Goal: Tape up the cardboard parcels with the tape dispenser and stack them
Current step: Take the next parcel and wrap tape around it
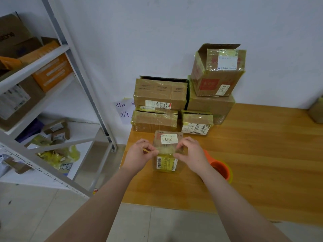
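Observation:
A small cardboard parcel [167, 160] with a white "2911" label lies near the left front of the wooden table [253, 154]. A clear strip of tape [166, 150] stretches across its top. My left hand [139, 155] pinches the strip's left end and my right hand [189, 153] pinches its right end, both just above the parcel. An orange tape dispenser [221, 169] with a yellowish tape roll lies on the table behind my right wrist, partly hidden by it.
Several taped parcels [160, 95] are stacked against the wall at the table's back, the top right one [218, 72] with an open flap. A metal shelf rack [57, 95] holding boxes stands to the left. Another box [317, 110] shows at the right edge.

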